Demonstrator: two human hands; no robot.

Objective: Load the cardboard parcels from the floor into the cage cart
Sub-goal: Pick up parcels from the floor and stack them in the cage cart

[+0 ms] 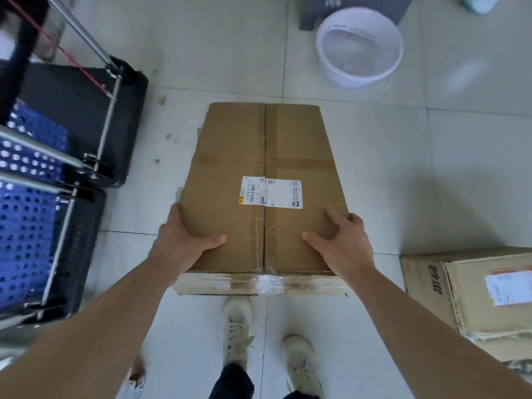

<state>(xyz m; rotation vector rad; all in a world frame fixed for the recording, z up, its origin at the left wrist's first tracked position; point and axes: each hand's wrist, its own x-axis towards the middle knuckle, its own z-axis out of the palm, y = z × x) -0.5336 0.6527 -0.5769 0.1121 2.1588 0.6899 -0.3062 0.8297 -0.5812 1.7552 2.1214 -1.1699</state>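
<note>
Light: bright, even and diffuse, with no hard-edged shadows. The pale floor tiles throw it back, and a faint sheen patch sits on the tile at upper right. The parcel casts one soft, wide shadow onto the floor on its right side, so the light reaches it from my left and above. Clear tape on its near edge shows streaky glare. The label print is too soft to read. Upper left corner is smeared: the cart bars and the black shape beside them are motion-blurred. Wide-angle stretch: the parcel's sides splay towards me, tile seams bow, and my forearms balloon at the lower corners. The second parcel at the right edge is slightly soft.
</note>
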